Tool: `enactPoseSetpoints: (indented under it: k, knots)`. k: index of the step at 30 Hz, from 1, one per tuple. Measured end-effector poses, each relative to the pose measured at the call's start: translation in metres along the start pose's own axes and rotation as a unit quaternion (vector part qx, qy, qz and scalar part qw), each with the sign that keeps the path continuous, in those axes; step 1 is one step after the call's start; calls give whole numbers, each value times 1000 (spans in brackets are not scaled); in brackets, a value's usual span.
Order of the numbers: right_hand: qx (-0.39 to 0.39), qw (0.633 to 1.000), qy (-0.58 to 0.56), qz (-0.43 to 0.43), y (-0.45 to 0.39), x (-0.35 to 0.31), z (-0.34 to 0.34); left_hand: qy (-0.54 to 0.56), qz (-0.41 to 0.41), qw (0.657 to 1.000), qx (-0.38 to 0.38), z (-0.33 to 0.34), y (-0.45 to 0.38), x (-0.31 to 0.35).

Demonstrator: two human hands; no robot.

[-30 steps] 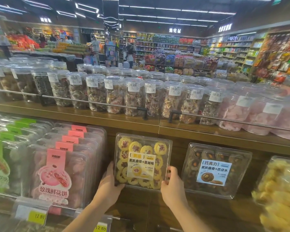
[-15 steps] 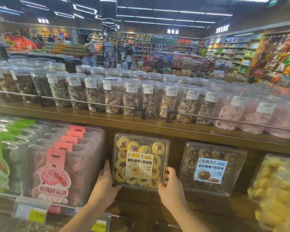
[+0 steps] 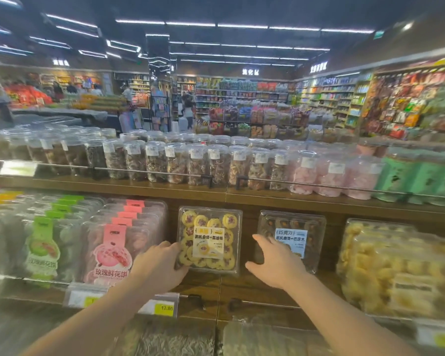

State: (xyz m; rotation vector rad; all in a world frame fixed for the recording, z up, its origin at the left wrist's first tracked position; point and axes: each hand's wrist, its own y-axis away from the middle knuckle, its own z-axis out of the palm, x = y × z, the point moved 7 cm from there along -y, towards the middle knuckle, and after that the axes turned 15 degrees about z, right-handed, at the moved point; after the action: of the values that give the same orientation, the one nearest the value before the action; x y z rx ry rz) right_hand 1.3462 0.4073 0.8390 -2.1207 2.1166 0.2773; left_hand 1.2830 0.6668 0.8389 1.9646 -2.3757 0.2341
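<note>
A clear plastic box of yellow swirl cookies (image 3: 211,240) stands upright on the lower wooden shelf (image 3: 254,291). My left hand (image 3: 162,265) grips its lower left corner, fingers on the left edge and thumb beneath. To its right stands a clear box of dark chocolate cookies (image 3: 303,237) with a blue-and-white label. My right hand (image 3: 275,263) is off the yellow box, fingers spread and thumb out, and reaches the left edge of the chocolate box.
Pink-labelled pastry boxes (image 3: 113,247) and green-labelled ones (image 3: 41,250) stand to the left, bags of yellow snacks (image 3: 385,273) to the right. Several clear jars (image 3: 175,163) line the upper shelf behind a metal rail (image 3: 319,186). Yellow price tags (image 3: 166,308) hang on the front edge.
My right hand has let go of the yellow cookie box and moved right to the chocolate box. The left hand stays on the yellow box. The view has shifted.
</note>
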Motion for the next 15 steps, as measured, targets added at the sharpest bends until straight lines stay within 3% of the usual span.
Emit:
enactPoseSetpoints:
  k: [15]
  knots:
    - [32,997,29,71,140,112,-56,7,119,993,-2,-26,61,141]
